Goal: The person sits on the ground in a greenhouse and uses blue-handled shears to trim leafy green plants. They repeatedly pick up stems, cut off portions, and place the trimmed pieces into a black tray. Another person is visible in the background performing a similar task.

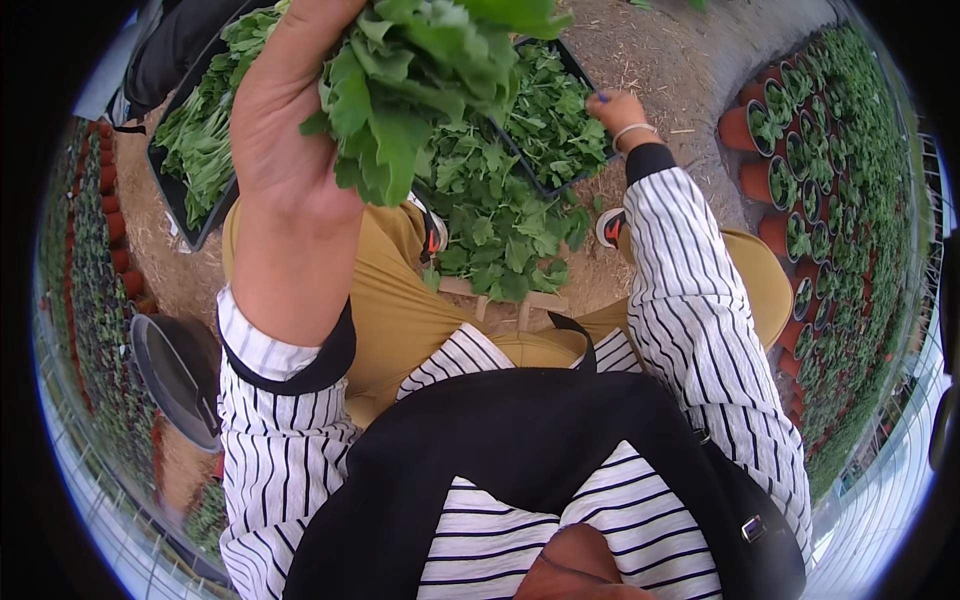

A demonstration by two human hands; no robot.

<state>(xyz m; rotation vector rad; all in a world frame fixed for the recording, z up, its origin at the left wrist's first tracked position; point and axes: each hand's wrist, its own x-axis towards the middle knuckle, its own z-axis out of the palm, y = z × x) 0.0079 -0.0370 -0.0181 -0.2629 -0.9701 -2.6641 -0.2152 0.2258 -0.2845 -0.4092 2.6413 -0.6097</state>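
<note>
Close to the camera, my left hand (289, 142) is raised with a bunch of leafy greens (427, 90); the leaves hide its fingers, and its upper part runs past the top edge. My right hand (619, 112), with a pale bracelet at the wrist, has its fingers closed on a small blue object (602, 97) at the right edge of a black crate (577, 64) of cut greens. What the blue object is cannot be told. Between my feet lies a heap of loose leafy greens (510, 225) above wooden slats (544, 301).
Another black crate (196, 236) of long-stemmed greens stands at upper left, beside a person's dark-clothed leg (169, 56). A dark bucket (176, 379) is at left. Rows of potted plants (784, 184) line the right side, with more pots (112, 225) at far left.
</note>
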